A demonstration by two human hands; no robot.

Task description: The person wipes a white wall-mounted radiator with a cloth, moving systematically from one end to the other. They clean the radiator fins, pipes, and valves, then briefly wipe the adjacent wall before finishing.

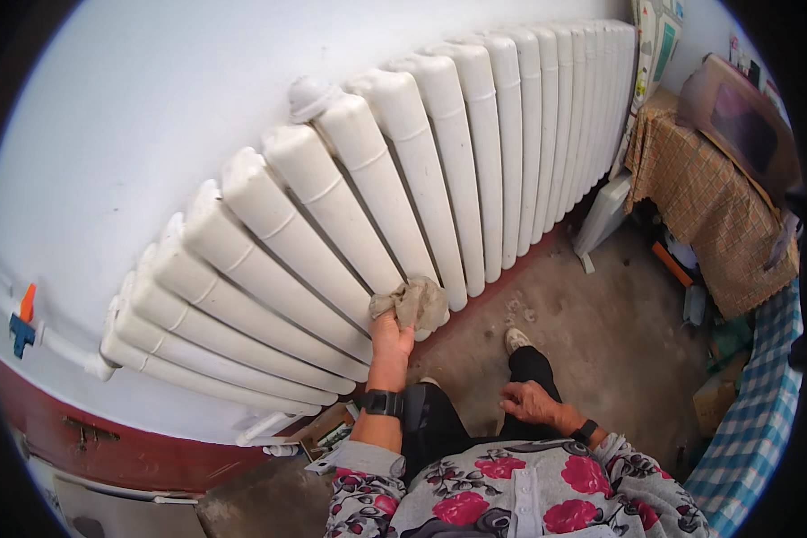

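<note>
My left hand [393, 337] grips a crumpled beige cloth [418, 302], which rests against the lower ends of the columns of a long white radiator [356, 148]. The radiator is fixed along the wall, its sections fanned by the lens. Away from the radiator, my right hand [530, 402] hangs in front of my right thigh with its fingers curled; nothing can be made out in it.
On the right stand a table under a checked brown cloth [693, 202] and one under a blue-and-white checked cloth [753, 417]. A white panel [602, 214] leans by the radiator's far end. A pipe valve with an orange handle [27, 304] is at left; an open box [326, 430] lies below.
</note>
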